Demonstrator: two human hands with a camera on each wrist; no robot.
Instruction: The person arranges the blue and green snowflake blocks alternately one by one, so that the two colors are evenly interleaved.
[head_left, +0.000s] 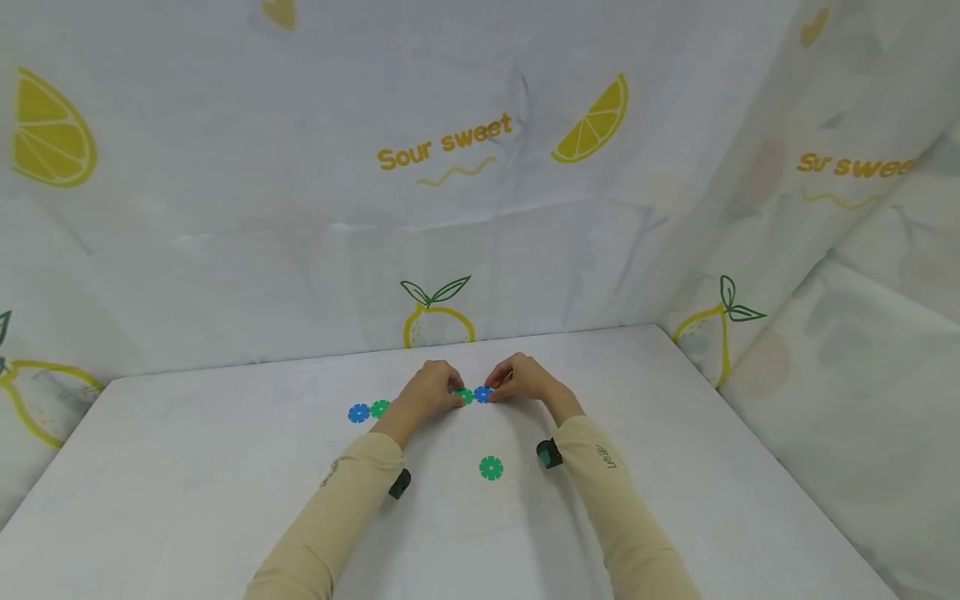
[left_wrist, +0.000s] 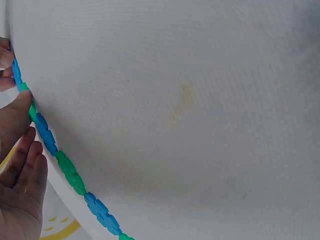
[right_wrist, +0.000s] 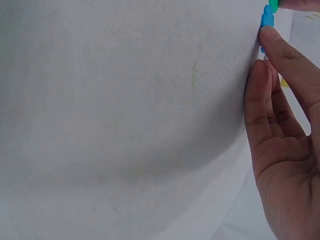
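Observation:
A row of notched plastic snowflake discs, blue and green by turns, runs across the white table. At its right end, my right hand (head_left: 527, 379) pinches a blue disc (head_left: 482, 395) with thumb and fingertips. Just left of it, my left hand (head_left: 429, 393) holds a green disc (head_left: 467, 397), its thumb on the edge in the left wrist view. The two discs meet edge to edge. From there the row continues through a blue disc (left_wrist: 46, 135) and a green disc (left_wrist: 70, 172). My left hand hides the row's middle in the head view; a blue disc (head_left: 359, 413) shows at its left end.
A loose green disc (head_left: 491, 468) lies on the white table (head_left: 225, 500) nearer me, between my forearms. White cloth (head_left: 300, 200) printed with lemons stands behind the table and along its right side.

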